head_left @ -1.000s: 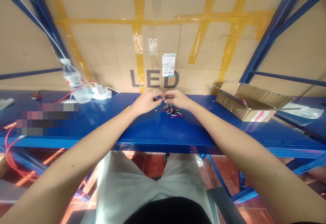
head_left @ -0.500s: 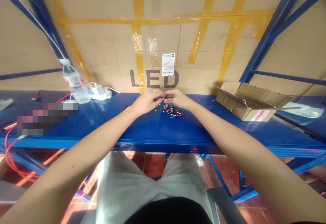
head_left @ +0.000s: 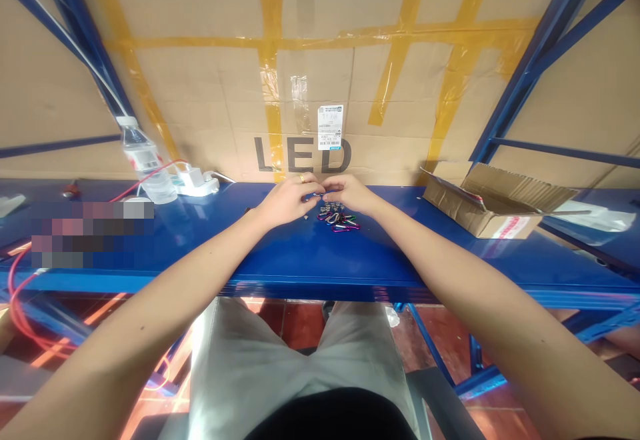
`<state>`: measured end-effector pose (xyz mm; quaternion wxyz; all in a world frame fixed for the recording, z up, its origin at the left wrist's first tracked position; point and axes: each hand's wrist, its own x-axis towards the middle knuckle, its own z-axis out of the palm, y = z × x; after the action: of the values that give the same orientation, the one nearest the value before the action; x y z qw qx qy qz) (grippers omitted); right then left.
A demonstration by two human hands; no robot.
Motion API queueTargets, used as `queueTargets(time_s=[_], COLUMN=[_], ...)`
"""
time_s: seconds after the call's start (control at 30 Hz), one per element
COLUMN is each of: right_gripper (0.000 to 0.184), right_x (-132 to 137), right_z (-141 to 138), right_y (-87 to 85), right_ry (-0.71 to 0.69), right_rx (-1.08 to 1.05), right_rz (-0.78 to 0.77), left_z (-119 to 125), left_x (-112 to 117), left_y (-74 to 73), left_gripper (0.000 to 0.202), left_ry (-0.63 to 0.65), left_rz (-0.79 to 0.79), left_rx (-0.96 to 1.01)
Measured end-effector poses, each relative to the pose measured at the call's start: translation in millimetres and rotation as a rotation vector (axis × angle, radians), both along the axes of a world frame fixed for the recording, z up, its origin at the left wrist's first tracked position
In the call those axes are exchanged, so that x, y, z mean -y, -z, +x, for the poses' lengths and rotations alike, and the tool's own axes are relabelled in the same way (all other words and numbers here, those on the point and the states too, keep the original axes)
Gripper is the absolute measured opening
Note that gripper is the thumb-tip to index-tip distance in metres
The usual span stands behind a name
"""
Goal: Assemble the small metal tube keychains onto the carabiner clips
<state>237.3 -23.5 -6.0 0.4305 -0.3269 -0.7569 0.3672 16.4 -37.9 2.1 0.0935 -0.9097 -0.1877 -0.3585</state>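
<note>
My left hand [head_left: 289, 199] and my right hand [head_left: 351, 193] meet fingertip to fingertip over the far middle of the blue shelf [head_left: 310, 260]. Both are closed in a pinch on one small blue piece [head_left: 320, 193] held between them; it is too small to name surely. Just below and right of the fingers lies a small heap of coloured carabiners and metal rings [head_left: 339, 219], purple, green and silver. A ring shows on a finger of my left hand.
An open cardboard box [head_left: 493, 201] lies on the shelf at the right. At the left stand a water bottle [head_left: 145, 160], a white power adapter [head_left: 195, 180] and red cable [head_left: 20, 307]. A big taped "LED" carton [head_left: 310, 67] closes the back.
Both hands have stayed in place, with only small finger movements; the pinched piece sits slightly higher between the fingertips.
</note>
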Motion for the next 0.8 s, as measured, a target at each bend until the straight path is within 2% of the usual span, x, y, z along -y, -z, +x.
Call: queueTargets(time_s=[0.23, 0.4, 0.8], right_gripper=[0.021, 0.022, 0.02], right_x=[0.9, -0.5, -0.4], right_z=[-1.5, -1.5, -0.3], right_y=[0.7, 1.7, 1.6], right_ry=[-0.003, 0.016, 0.009], right_rx=[0.01, -0.016, 0.05], right_rz=[0.007, 0.004, 0.038], left_z=[2.4, 1.5, 1.8], left_x=[-0.7, -1.0, 6.8], left_y=[3.1, 3.2, 0.2], left_gripper=[0.012, 0.017, 0.022], left_ry=[-0.038, -0.076, -0.118], left_rz=[-0.169, -0.204, -0.128], left_rx=[0.017, 0.064, -0.063])
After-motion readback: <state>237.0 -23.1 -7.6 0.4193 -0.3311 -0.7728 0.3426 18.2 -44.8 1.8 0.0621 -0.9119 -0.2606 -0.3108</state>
